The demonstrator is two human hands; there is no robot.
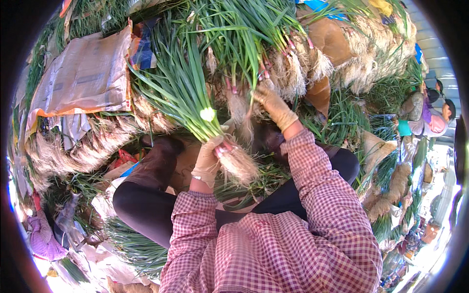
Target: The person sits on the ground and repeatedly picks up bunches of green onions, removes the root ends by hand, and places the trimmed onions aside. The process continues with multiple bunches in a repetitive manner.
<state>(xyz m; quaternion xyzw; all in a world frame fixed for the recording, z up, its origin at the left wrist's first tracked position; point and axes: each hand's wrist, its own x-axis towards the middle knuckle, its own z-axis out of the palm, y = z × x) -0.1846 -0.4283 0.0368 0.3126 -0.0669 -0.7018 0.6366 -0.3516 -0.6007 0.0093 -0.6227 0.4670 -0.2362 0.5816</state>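
Note:
My left hand (208,159), in a pale glove, is closed around the lower stems of a bunch of green onions (190,106). Its pale roots hang to the right of my fist and its green leaves point up and left. My right hand (273,104), gloved as well, is beyond it to the right, with its fingertips pinching a single green onion (253,73) low on its stem. Just beyond both hands lies a heap of green onions (234,40) with reddish-white stem bases and long pale roots facing me.
A woven plastic sack (84,73) covers more onions at the left. Brown sheeting (326,40) lies among root bundles at the right. Loose green leaves (263,179) are between my bent legs. Other people sit at the far right (428,113) and far left (45,234).

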